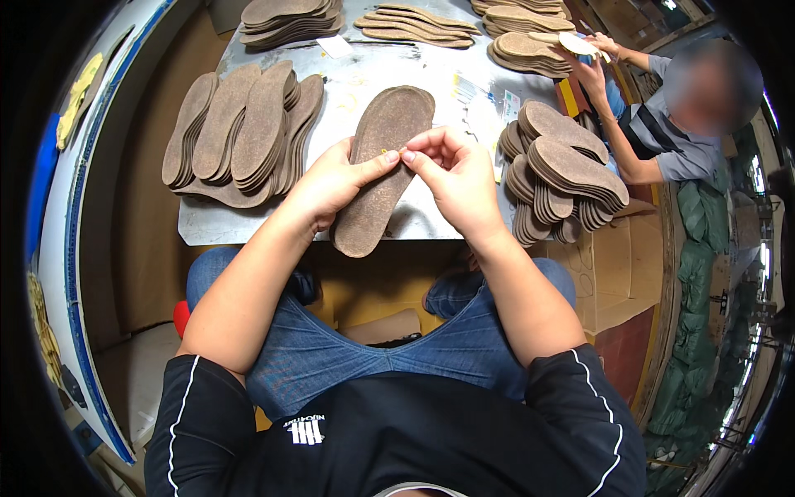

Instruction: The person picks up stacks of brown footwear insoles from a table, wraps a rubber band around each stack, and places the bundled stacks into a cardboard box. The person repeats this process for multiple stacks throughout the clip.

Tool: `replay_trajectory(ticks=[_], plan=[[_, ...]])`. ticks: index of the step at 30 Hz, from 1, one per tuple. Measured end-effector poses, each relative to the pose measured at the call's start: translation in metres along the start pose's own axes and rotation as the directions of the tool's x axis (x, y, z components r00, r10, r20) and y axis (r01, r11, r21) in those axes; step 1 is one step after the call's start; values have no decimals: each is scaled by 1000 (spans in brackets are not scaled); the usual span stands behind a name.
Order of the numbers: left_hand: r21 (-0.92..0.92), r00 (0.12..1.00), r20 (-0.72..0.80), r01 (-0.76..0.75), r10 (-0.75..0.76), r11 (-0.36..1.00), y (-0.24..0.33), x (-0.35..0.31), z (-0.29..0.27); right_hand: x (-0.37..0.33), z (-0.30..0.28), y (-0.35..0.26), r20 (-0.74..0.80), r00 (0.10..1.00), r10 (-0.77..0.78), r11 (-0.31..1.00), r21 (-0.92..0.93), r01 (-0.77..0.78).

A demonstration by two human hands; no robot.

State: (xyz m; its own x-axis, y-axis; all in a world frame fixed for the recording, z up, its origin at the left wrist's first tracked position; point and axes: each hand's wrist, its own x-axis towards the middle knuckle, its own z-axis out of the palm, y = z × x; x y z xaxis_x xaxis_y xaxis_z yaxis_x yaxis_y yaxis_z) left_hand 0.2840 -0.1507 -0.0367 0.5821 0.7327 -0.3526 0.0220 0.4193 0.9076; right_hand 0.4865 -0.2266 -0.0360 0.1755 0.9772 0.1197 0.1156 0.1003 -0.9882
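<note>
A brown speckled shoe insole [377,186] is held at a slant over the table's front edge. My left hand [335,178] grips its left side, the thumb lying across the top face. Above the insole's middle, the thumb and forefinger of my right hand [454,174] are pinched together, close to the left thumb tip. A tiny yellowish bit shows at the fingertips, too small to name. Piled insoles [240,132] lie to the left of my hands, and a fanned heap of insoles [563,170] lies to the right.
On the grey table [215,224], more insole stacks [290,21] line the far side, near a white paper slip [334,46]. A co-worker [654,124] at the right handles a pale insole [580,45]. An open cardboard box [625,265] stands below the table's right side.
</note>
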Motion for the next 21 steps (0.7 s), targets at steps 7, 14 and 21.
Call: replay_trajectory(ticks=[7,14,21], plan=[[65,999,-1,-51,51,997,-7,2,-1,0,1,2,-31,995,96,988,126,-91],[50,999,-46,14,-12,999,-8,5,-2,-3,5,3,-26,995,101,981,171,-95],[51,992,-106,68,-62,996,-11,6,-2,-4,8,2,-10,992,127,980,155,-124]])
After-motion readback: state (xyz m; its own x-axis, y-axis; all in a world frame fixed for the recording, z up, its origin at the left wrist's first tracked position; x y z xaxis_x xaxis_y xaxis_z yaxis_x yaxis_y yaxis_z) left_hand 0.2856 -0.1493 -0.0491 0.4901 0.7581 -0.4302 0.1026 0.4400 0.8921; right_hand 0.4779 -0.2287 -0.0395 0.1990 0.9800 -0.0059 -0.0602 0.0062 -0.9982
